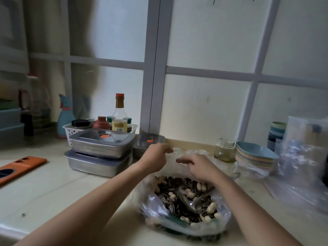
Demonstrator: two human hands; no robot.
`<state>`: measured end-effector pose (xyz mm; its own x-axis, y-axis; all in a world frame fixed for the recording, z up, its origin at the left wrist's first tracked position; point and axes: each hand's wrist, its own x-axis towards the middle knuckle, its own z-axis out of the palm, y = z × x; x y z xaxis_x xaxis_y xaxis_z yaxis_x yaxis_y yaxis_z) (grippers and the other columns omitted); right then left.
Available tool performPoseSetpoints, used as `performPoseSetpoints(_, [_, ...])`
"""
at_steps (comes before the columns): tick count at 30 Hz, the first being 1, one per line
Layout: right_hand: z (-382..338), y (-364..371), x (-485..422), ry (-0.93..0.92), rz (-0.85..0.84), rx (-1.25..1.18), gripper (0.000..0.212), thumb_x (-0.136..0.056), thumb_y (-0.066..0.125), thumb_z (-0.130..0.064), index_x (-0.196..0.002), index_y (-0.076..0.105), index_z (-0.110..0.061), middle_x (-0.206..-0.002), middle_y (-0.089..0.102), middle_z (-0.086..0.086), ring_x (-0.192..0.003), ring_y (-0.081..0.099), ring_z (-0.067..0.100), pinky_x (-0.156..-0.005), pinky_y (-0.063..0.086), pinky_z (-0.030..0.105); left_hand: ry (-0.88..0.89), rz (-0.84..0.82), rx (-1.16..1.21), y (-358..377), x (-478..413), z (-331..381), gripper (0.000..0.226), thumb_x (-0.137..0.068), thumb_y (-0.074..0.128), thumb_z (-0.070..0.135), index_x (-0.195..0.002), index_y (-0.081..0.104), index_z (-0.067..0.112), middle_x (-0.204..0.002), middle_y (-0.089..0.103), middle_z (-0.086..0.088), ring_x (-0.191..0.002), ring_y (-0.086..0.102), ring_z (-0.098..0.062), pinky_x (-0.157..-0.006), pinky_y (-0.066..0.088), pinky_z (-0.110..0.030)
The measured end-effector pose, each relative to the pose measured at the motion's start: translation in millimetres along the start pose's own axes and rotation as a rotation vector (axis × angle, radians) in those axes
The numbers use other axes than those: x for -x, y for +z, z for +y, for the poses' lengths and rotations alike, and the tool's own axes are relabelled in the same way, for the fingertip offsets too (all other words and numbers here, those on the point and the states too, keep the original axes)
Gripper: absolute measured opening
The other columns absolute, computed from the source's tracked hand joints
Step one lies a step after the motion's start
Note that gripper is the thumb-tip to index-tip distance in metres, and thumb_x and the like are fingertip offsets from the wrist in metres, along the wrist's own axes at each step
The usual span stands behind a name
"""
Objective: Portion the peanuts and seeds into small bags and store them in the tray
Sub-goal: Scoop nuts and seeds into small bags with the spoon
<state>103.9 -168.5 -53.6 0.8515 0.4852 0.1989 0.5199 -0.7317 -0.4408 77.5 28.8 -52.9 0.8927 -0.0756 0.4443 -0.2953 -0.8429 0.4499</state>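
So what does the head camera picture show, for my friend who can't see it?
Two bare hands, left hand and right hand, pinch a small clear bag above a big bag of peanuts and seeds with a metal scoop inside. Stacked lidded metal trays sit left.

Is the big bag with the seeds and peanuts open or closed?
Open. The big bag has its top spread wide, so the seeds and peanuts and a metal spoon show.

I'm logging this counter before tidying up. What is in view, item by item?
Clear plastic bag of peanuts and striped seeds: one, front centre, metal scoop inside.
Lidded steel trays: two, stacked, left of centre.
White basket of condiment bottles: one, behind the trays.
Glass jar: one, clear, by the wall.
Pastel plates: one stack, right.
Orange phone: one, far left.
Left hand, right hand: both pinching a small clear bag.
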Motion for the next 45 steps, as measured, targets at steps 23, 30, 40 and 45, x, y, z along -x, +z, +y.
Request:
performPoseSetpoints(23, [-17.3,-0.2,4.6,0.081,0.138,-0.666,0.027,-0.096,0.071,-0.039,-0.118,0.066,-0.023,-0.114,0.075,-0.001,-0.103,0.073,0.009,-0.100,0.057,0.039,-0.227,0.226,1.021,-13.5,13.5,7.6,0.037,-0.085,0.081,0.008,-0.116,0.060,0.007,-0.105,0.071,-0.017,-0.084,0.074,-0.025,-0.067,0.059,-0.026])
performPoseSetpoints(30, [-21.8,-12.7,10.4,0.106,0.104,-1.181,0.018,-0.098,0.066,-0.014,-0.114,0.069,-0.006,-0.098,0.075,0.012,-0.093,0.073,0.024,-0.087,0.057,0.036,-0.195,0.095,1.087,-19.8,20.4,12.3,0.036,-0.090,0.076,0.010,-0.122,0.059,0.011,-0.110,0.071,-0.014,-0.083,0.075,-0.017,-0.075,0.062,-0.030])
performPoseSetpoints(40, [-15.7,-12.3,9.3,0.172,0.233,-1.008,0.015,-0.095,0.072,-0.011,-0.108,0.072,-0.005,-0.085,0.073,0.006,-0.070,0.068,0.015,-0.068,0.054,0.026,0.317,0.000,0.075,-20.7,22.2,6.6,0.089,-0.079,0.067,0.019,-0.151,0.024,0.052,-0.155,0.020,0.016,-0.148,0.010,-0.008,-0.121,0.008,-0.041])
performPoseSetpoints(45, [-19.2,-13.4,11.8,0.139,0.179,-1.027,0.025,-0.094,0.073,-0.013,-0.116,0.065,-0.004,-0.084,0.073,0.005,-0.066,0.063,0.015,-0.065,0.053,0.026,0.339,-0.097,0.023,-15.0,23.4,4.5,0.088,-0.085,0.076,0.038,-0.155,0.024,0.042,-0.146,0.045,0.017,-0.143,0.021,-0.002,-0.119,0.003,-0.033])
